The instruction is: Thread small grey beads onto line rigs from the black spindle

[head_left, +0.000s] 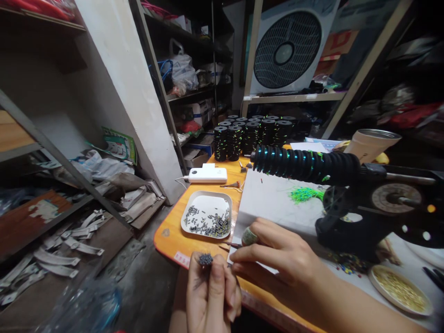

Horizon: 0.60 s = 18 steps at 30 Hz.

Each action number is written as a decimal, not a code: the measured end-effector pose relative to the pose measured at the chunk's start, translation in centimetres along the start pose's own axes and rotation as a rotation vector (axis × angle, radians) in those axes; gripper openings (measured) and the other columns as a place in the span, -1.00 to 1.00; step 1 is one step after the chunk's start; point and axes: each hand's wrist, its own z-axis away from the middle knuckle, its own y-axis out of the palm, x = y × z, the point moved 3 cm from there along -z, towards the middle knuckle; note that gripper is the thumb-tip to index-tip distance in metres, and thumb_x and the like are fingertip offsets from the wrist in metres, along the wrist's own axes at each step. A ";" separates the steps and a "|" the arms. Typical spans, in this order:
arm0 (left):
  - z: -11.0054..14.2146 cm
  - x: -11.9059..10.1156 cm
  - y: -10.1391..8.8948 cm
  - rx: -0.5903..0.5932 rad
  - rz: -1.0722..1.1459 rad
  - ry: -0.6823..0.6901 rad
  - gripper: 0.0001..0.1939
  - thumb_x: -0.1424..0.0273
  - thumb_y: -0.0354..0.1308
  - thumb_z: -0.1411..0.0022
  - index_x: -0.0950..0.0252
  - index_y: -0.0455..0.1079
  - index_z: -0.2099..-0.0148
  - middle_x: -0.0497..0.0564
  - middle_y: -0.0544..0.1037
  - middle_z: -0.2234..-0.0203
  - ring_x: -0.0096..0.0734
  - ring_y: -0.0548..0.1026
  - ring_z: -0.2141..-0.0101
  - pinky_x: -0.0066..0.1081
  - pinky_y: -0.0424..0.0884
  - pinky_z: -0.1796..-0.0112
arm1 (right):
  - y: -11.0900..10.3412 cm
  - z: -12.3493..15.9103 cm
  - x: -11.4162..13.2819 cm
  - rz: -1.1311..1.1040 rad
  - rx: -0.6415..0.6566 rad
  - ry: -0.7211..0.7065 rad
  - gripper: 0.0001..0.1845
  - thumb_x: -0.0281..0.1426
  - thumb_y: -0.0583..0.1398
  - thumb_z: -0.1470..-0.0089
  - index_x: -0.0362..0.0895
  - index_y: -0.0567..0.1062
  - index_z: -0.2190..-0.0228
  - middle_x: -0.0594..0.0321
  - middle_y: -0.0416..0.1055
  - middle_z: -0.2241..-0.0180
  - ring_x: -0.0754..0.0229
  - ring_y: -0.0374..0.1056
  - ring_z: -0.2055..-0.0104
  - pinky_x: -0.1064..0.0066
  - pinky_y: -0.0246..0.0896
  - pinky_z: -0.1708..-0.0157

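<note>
My left hand [217, 296] is closed in front of the table's near edge. Between its thumb and fingers sits a tight bundle of small dark grey pieces [206, 259], its ends pointing up. My right hand [280, 254] reaches in from the right, fingertips bent together close to the left hand; whatever they grip is too small to make out. One of its fingers wears a greenish cover [249, 236]. A thin dark pointed tool [233, 244] shows just beyond the fingertips. Past the hands stands a white tray [189, 199] scattered with little grey pieces.
A white power bank [208, 175] lies behind the tray. Several black ribbed spools [234, 143] stand at the back. On the right are a black machine with a ribbed roller [305, 163], green strands [305, 194], a cup [373, 143] and a dish of golden bits [400, 286].
</note>
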 end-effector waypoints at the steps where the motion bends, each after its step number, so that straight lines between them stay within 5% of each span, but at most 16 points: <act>1: 0.0 0.0 0.0 0.004 0.000 -0.003 -0.67 0.25 0.29 -0.17 0.30 0.25 0.45 -0.23 0.30 0.73 -0.76 0.18 0.76 -0.72 0.14 0.70 | 0.0 0.0 0.0 0.002 -0.003 -0.002 -0.82 -0.47 0.15 -0.22 -0.18 0.56 0.38 0.26 0.22 0.53 0.24 0.18 0.44 0.48 0.06 0.51; 18: -0.1 -0.1 0.2 0.070 -0.013 -0.034 -0.59 0.19 0.23 -0.21 0.31 0.19 0.52 -0.23 0.22 0.74 -0.77 0.07 0.77 -0.71 0.09 0.70 | -0.2 0.0 0.2 0.102 0.004 -0.039 -0.73 -0.42 0.11 -0.27 -0.18 0.58 0.37 0.25 0.23 0.55 0.22 0.16 0.46 0.45 0.07 0.50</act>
